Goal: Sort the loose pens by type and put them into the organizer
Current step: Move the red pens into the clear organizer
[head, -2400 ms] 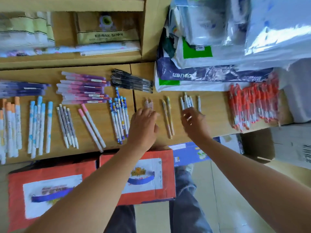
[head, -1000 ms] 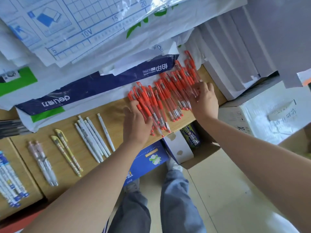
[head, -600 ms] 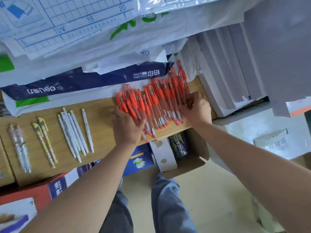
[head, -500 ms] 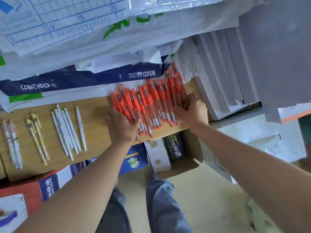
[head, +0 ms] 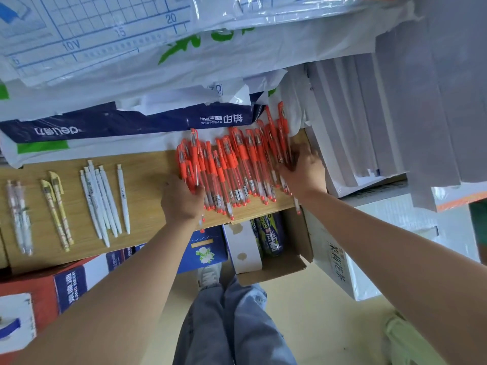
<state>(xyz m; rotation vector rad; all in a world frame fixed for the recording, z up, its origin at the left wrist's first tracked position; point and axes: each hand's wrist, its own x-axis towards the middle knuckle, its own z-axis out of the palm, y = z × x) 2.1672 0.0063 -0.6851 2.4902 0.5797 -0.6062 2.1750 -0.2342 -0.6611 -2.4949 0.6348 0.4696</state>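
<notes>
A heap of several red gel pens [head: 234, 164] lies on the wooden shelf [head: 147, 185], fanned out with tips toward the front edge. My left hand [head: 181, 201] curls round the heap's left side, and one pen tip pokes out under its palm. My right hand [head: 303, 172] curls round the right side, fingers over the pens there. Further left lie several white pens [head: 102, 198], two yellow pens [head: 56, 209] and a few clear pinkish pens [head: 19, 214], each group apart from the others. No organizer is in view.
Wrapped paper packs [head: 126, 125] crowd the back of the shelf, and white paper stacks [head: 355, 127] wall in its right end. Below the front edge stand an open cardboard box [head: 279, 264], a blue box [head: 208, 248] and a red box [head: 31, 293]. My legs stand on the floor.
The view swung from the shelf's left part to its right end. Both hands left the small pen groups, went to the red pens and squeezed the spread heap narrower.
</notes>
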